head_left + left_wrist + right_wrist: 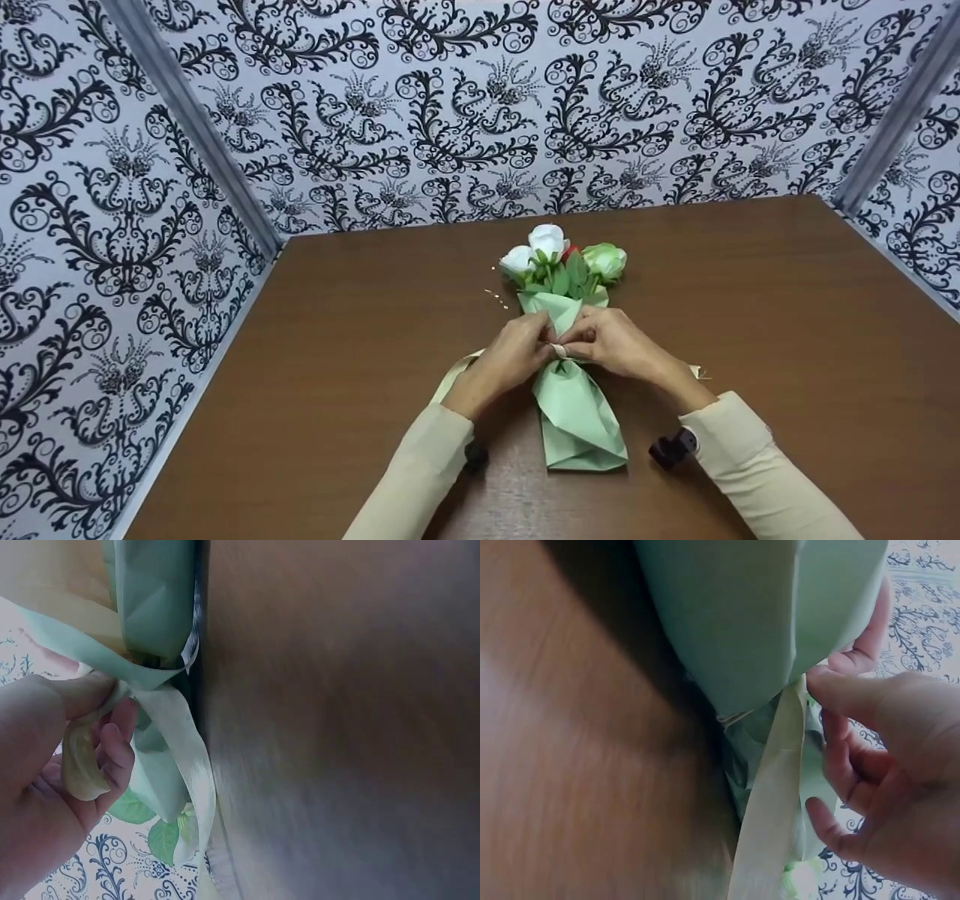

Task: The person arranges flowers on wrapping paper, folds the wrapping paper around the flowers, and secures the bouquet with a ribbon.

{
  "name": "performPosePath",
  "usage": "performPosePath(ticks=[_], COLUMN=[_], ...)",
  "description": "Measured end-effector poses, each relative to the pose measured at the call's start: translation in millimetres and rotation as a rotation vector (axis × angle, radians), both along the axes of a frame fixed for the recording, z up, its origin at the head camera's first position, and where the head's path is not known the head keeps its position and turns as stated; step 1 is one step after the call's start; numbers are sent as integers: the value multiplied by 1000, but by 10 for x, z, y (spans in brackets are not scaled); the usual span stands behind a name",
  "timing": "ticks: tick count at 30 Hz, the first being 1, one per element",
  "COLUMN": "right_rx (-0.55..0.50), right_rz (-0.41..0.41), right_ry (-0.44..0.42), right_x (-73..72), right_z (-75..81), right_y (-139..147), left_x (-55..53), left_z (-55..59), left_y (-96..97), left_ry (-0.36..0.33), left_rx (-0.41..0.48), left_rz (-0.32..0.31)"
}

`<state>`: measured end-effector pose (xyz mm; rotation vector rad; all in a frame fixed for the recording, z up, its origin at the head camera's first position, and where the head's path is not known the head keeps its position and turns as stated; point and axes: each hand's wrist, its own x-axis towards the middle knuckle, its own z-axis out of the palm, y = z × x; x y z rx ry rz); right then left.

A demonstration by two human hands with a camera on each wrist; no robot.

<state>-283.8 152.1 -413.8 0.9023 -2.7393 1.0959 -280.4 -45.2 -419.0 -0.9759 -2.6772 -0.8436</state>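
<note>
A bouquet wrapped in pale green paper lies on the table, its flower heads pointing away from me. It shows white roses, a greenish rose and a bit of a red flower. A cream ribbon circles the narrow waist of the wrap. My left hand pinches the ribbon there, with a curled length of ribbon among its fingers. Opposite it, my right hand pinches the ribbon between thumb and finger. The fingertips partly hide the crossing.
The brown wooden table extends around the bouquet. A sprig with small pale beads sticks out left of the flowers. Ribbon lengths trail beside both forearms. Patterned wall panels border the table at the back and sides.
</note>
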Motion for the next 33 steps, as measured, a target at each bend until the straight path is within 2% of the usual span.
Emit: performPosePath(ticks=[7,12,23,26,30,33], right_rx=[-25,-58,-9,9,38,56], right_rz=[2,-13,-42,-75,-160,-202], right_ry=[-71,-51,-93,-96,-120,-157], right_x=[37,32,43,36,26,25], right_z=[67,39,98,107,128,159], right_y=[23,41,89,98,105,116], left_x=[-24,-40,-38,-40,-37,-33], left_z=[-13,-29,54,59,60,66], left_y=[-22,-28,-93,-105,-117,-123], left_ry=[-36,-36,-126,-138,-156,-178], left_rx=[48,70,142,143,140,143], left_rz=[-19,-55,-62,-61,-60,-49])
